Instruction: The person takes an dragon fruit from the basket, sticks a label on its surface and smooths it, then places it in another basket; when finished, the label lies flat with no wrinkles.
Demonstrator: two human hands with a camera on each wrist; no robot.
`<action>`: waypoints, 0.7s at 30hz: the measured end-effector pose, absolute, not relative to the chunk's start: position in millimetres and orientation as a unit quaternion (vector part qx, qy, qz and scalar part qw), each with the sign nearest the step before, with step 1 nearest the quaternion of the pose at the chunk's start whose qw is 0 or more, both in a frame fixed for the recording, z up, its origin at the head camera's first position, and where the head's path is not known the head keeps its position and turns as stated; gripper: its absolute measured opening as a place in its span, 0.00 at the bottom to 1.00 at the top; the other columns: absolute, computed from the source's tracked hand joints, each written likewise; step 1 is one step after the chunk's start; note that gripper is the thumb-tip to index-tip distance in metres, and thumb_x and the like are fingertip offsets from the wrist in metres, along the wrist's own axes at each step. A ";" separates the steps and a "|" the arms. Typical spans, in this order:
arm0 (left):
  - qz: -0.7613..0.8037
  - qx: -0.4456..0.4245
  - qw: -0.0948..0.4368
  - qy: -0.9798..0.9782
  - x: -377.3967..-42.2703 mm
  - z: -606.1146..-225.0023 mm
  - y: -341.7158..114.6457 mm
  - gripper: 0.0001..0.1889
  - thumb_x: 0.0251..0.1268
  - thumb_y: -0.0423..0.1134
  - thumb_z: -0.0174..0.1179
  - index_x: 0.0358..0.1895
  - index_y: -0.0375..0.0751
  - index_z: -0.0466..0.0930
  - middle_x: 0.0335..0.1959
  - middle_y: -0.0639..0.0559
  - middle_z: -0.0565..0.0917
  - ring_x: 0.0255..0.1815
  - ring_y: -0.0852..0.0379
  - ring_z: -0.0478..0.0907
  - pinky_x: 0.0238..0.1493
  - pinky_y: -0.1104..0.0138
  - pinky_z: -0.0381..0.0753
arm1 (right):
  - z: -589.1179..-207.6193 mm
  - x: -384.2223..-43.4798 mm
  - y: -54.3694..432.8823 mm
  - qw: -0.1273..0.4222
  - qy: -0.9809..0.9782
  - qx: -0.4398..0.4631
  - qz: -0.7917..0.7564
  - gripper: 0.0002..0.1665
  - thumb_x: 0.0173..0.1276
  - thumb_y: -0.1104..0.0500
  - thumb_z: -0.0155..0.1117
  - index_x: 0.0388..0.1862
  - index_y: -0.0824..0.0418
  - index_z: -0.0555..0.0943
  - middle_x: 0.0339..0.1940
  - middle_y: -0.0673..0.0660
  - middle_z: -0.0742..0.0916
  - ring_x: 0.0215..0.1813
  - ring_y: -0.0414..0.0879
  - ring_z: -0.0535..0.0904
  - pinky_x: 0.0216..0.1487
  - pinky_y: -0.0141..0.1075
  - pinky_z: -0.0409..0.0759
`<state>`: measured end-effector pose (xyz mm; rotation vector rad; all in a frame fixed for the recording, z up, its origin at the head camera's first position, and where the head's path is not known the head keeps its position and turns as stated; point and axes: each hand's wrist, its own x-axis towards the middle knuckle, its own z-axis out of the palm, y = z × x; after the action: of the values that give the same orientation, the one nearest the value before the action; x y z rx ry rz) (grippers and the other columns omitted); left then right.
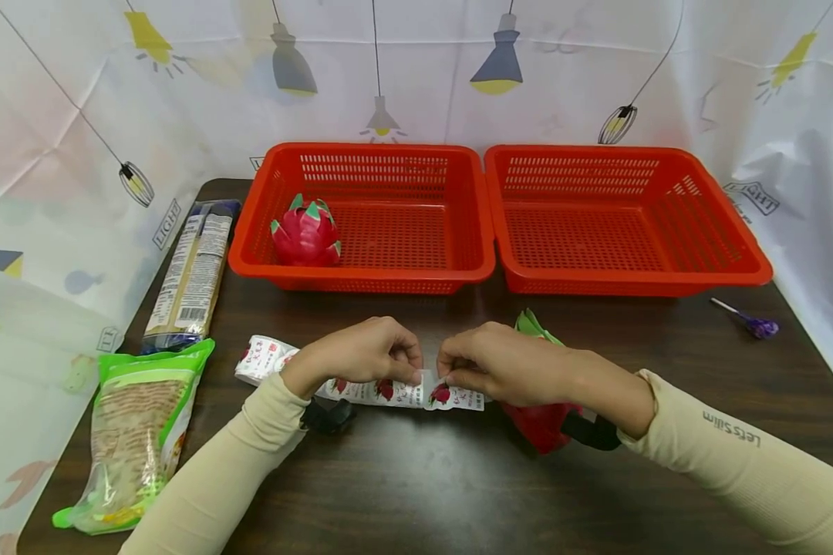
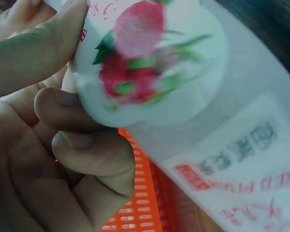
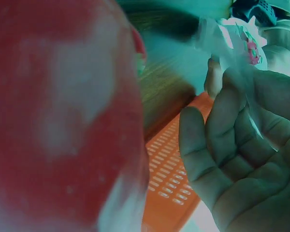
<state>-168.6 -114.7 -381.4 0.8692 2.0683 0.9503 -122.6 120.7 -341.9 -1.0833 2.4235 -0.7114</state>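
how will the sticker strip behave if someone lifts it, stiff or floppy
The sticker strip would probably bend easily, since it looks thin and is wound into a roll at one end. Its thinness suggests little weight. The rounded roll might turn if the strip were tugged.

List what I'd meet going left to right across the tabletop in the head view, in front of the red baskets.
Green-edged bag → label roll → left hand → right hand → purple lollipop.
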 end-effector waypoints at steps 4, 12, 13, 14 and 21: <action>0.365 0.326 0.358 0.795 -169.5 -383.1 -113.6 0.03 0.65 0.34 0.68 0.33 0.40 0.85 0.21 0.56 0.82 0.18 0.63 0.73 0.25 0.71 0.73 | -337.3 -118.8 129.3 0.160 0.878 -0.372 -0.255 0.01 0.74 0.58 0.66 0.41 0.52 0.83 0.43 0.44 0.83 0.44 0.36 0.77 0.45 0.32 0.81; 0.344 0.289 0.359 0.818 -173.3 -400.2 -125.5 0.04 0.65 0.34 0.68 0.31 0.41 0.85 0.19 0.54 0.78 0.17 0.61 0.71 0.23 0.70 0.73 | -322.2 -110.0 168.0 0.118 0.896 -0.264 -0.338 0.05 0.72 0.58 0.67 0.44 0.48 0.83 0.39 0.44 0.85 0.39 0.40 0.78 0.38 0.32 0.80; 0.341 0.286 0.359 0.820 -173.8 -401.9 -125.9 0.05 0.65 0.33 0.69 0.31 0.41 0.85 0.19 0.54 0.79 0.17 0.60 0.72 0.23 0.70 0.73 | -320.7 -108.0 173.9 0.115 0.899 -0.244 -0.346 0.05 0.72 0.57 0.67 0.44 0.47 0.83 0.38 0.44 0.85 0.37 0.41 0.77 0.35 0.32 0.79; 0.336 0.285 0.358 0.824 -174.0 -403.1 -125.9 0.05 0.65 0.34 0.68 0.30 0.41 0.85 0.19 0.54 0.79 0.18 0.60 0.72 0.23 0.70 0.73 | -319.2 -105.6 179.6 0.114 0.901 -0.225 -0.353 0.05 0.72 0.57 0.67 0.44 0.47 0.83 0.37 0.45 0.85 0.36 0.41 0.77 0.33 0.32 0.79; 0.290 0.279 0.323 0.857 -171.2 -406.0 -123.8 0.07 0.65 0.33 0.68 0.28 0.43 0.85 0.21 0.54 0.79 0.18 0.61 0.72 0.25 0.69 0.74 | -321.2 -87.4 209.1 0.070 0.895 -0.170 -0.407 0.04 0.71 0.60 0.68 0.42 0.51 0.83 0.34 0.50 0.84 0.33 0.43 0.78 0.31 0.32 0.80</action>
<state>-171.2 -123.8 -406.0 0.7309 2.2478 0.7611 -87.4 209.1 -321.2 -0.5112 2.6923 -1.2253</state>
